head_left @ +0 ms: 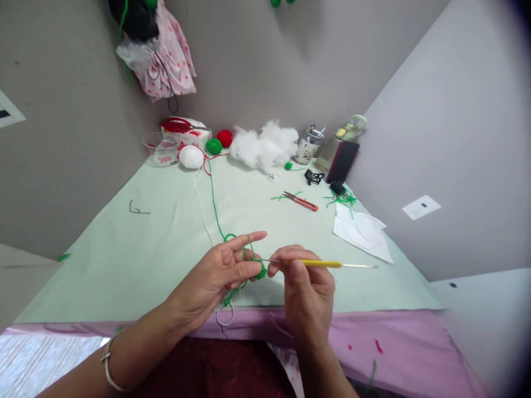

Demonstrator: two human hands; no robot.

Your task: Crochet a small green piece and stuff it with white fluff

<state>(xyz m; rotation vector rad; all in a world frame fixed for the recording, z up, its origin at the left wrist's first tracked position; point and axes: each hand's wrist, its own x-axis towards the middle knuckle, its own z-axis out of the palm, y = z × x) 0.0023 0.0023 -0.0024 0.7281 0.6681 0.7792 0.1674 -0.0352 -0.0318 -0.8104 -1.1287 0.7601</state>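
My left hand [226, 271] pinches a small green crochet piece [260, 270] between thumb and fingers. Its index finger is stretched out, with green yarn [214, 193] looped over it and trailing back across the table. In my right hand [305, 284] is a crochet hook [321, 263] with a yellow handle, held like a pen. The hook's left tip reaches the top of the green piece; its other metal end points right. Loops of green and white yarn hang below my left hand. Exactly how the tip sits in the stitches is too small to tell.
At the back stand white stuffing [265, 145], a green yarn ball [214, 146], a red yarn ball [224, 138], a white yarn ball [191, 157], a pen cup [307, 148] and a phone [342, 161] against a bottle. Thread snips [301, 201] and white paper [362, 231] lie right.
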